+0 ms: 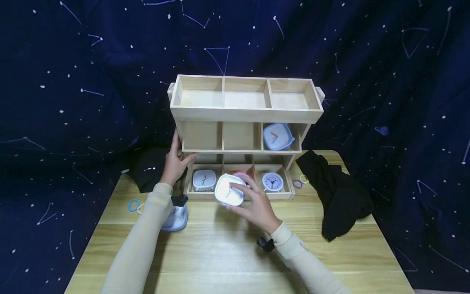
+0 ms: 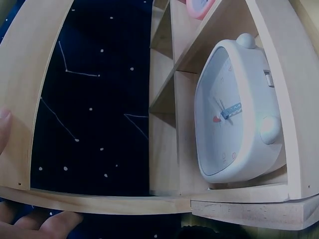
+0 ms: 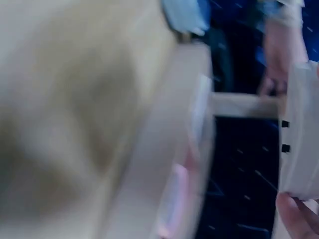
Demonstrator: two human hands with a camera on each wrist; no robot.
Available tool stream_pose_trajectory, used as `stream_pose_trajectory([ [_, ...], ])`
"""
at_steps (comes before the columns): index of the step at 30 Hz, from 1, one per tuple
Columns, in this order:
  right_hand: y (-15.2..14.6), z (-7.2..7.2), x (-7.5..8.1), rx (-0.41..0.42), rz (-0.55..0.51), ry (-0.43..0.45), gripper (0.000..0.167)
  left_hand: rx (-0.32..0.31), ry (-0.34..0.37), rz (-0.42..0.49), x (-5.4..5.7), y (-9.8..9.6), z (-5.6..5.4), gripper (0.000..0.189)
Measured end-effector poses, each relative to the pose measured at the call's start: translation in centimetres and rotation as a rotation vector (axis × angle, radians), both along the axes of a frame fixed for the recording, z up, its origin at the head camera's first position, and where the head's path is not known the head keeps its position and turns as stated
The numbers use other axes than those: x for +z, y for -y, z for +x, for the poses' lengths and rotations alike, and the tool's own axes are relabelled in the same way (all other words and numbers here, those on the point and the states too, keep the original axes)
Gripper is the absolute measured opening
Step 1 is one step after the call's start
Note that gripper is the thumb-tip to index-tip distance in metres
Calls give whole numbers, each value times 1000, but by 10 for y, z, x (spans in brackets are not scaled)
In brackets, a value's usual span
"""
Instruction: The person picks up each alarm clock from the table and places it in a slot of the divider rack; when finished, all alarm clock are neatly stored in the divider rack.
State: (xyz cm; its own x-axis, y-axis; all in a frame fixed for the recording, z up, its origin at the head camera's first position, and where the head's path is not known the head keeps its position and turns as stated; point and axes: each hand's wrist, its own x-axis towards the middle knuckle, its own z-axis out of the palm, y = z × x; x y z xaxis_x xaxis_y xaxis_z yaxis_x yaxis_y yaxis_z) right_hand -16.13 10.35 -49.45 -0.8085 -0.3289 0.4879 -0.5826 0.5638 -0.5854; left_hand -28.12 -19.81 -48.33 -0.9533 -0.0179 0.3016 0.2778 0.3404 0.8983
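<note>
In the head view my right hand [image 1: 260, 207] pinches a white, rounded-square alarm clock [image 1: 223, 191] between thumb and fingers. It is held in front of the rack's bottom tier, partly overlapping the pink clock [image 1: 240, 174] in the middle compartment. The right wrist view is blurred, with the held clock's side [image 3: 301, 134] along its right edge. My left hand [image 1: 174, 166] grips the left side of the tiered wooden rack [image 1: 246, 115], thumb across the front. Close by, a white square clock [image 2: 271, 114] sits in the bottom left compartment, a round white clock [image 1: 272, 182] in the bottom right.
A blue clock [image 1: 278, 136] leans in the middle tier's right compartment. Another blue clock [image 1: 177, 218] lies on the table, partly behind my left forearm. Black cloth [image 1: 341, 194] lies at right, a dark item [image 1: 147, 169] at left. Coloured rings [image 1: 134, 205] flank the rack.
</note>
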Motion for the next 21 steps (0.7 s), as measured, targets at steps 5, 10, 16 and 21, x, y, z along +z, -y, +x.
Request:
stream_pose_trajectory([
  [5, -6, -24, 30, -72, -161, -166, 69, 3, 2, -7, 1, 0, 0, 111],
  [10, -7, -53, 50, -185, -239, -291, 67, 4, 2, 1, 0, 0, 0, 109],
  [16, -3, -89, 66, -306, -184, -330, 62, 3, 18, 10, 1, 0, 1, 109],
  [21, 4, -109, 69, -350, -91, -293, 60, 0, 16, -2, 0, 0, 0, 108],
])
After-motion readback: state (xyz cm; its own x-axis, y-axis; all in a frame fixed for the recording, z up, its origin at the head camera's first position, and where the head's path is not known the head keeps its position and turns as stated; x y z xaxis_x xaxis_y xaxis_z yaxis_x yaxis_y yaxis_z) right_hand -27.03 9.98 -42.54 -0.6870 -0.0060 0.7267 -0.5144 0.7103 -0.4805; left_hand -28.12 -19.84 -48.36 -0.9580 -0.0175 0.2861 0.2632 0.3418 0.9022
